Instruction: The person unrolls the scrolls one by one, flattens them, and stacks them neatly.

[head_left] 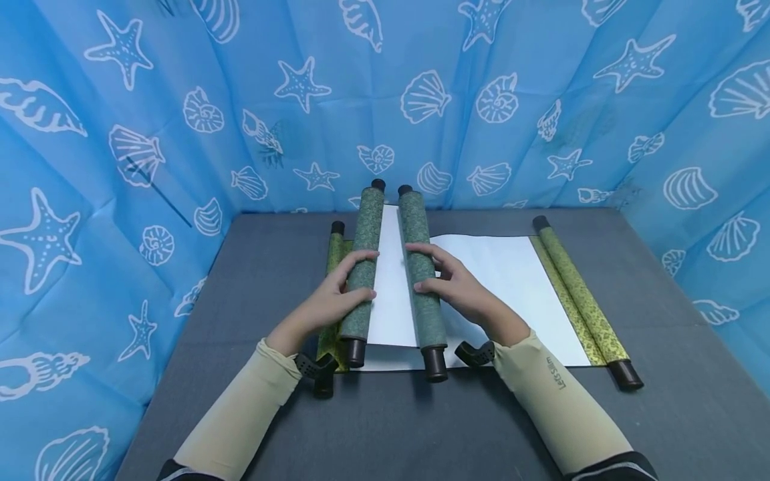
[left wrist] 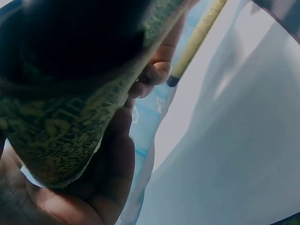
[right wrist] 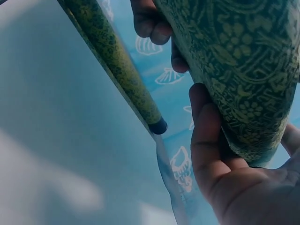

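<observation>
A green patterned hanging scroll has two rolls with dark end knobs, the left roll [head_left: 368,227] and the right roll [head_left: 415,217]. A narrow strip of its white paper [head_left: 391,300] shows between them. My left hand [head_left: 325,304] grips the left roll, fingers and thumb curled round it. The right roll is held the same way by my right hand [head_left: 466,290]. In the wrist views the left roll [left wrist: 51,136] and right roll [right wrist: 248,93] fill each hand. Beneath lies a yellow-green scroll, spread open, its white sheet [head_left: 505,287] partly covered by the green one.
The yellow-green scroll's right roller [head_left: 583,300] slants along the right side of its sheet. Its left roller [head_left: 334,250] is partly behind my left hand and the green roll. Everything is on a grey-covered table [head_left: 252,267], with a blue seashell curtain [head_left: 337,133] behind and at both sides.
</observation>
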Tool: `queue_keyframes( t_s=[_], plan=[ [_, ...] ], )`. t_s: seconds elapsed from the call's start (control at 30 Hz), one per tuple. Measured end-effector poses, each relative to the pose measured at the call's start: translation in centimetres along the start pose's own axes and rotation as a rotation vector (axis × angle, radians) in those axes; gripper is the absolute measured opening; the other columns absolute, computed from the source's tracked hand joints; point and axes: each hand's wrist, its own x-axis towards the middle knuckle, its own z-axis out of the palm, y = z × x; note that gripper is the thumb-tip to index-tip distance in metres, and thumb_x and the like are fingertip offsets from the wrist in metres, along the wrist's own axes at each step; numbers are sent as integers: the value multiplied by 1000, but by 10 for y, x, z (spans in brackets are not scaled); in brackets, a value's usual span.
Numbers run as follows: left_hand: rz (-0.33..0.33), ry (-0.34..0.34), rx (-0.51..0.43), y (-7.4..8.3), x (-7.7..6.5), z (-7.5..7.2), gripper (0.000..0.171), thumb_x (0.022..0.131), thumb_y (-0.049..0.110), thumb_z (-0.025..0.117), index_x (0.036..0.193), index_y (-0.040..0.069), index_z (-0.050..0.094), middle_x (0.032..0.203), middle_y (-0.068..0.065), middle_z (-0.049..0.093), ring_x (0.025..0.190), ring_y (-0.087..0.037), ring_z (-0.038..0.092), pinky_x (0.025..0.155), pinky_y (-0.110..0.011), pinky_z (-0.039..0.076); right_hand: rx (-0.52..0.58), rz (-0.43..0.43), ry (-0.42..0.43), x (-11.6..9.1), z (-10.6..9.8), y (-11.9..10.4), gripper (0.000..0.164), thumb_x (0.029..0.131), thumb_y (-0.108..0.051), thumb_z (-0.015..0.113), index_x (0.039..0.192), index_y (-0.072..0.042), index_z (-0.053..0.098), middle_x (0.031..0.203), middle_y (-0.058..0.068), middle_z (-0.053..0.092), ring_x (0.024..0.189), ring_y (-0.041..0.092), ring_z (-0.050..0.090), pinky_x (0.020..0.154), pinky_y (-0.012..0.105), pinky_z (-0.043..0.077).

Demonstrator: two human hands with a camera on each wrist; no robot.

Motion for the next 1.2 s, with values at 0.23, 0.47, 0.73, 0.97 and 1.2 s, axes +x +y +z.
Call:
queue_keyframes(
  t_s=[0.23, 0.47, 0.73, 0.97, 1.2],
  plan=[
    [-17, 6, 9, 2, -1, 0, 44, 105, 13, 61, 147, 16, 47, 156, -7, 39, 127, -33, 52, 92, -46, 54, 92, 46, 6, 1, -2, -4, 73, 97, -3, 52, 164, -26, 37, 169, 13, 25, 138, 39, 47, 95, 44, 55],
    [21, 31, 25, 3, -2, -1, 53, 103, 18, 69, 152, 15, 47, 163, -5, 37, 151, -29, 37, 114, -57, 42, 91, 39, -11, 1, -2, -2, 60, 103, -10, 57, 158, -19, 34, 158, 20, 30, 122, 33, 56, 91, 40, 58],
    [-6, 44, -25, 1, -1, -3, 69, 102, 10, 66, 164, 21, 38, 174, 0, 23, 155, -31, 33, 115, -61, 43, 83, 20, -46, -1, -2, -2, 76, 98, -5, 67, 162, -26, 31, 160, 18, 28, 127, 39, 56, 92, 46, 60],
    [1, 56, -24, 1, -1, -5, 72, 102, 8, 63, 166, 25, 33, 173, 0, 22, 153, -31, 33, 111, -57, 46, 122, 16, -31, -1, -5, -4, 78, 97, -1, 56, 167, -26, 31, 170, 8, 20, 143, 41, 40, 101, 45, 54],
    [40, 56, 34, 0, -1, -7, 65, 98, 6, 60, 158, 15, 40, 171, -3, 27, 156, -27, 28, 117, -56, 38, 107, 30, -8, -1, -5, -6, 71, 97, -5, 53, 163, -23, 37, 170, 6, 19, 141, 38, 41, 100, 45, 52]
  ],
)
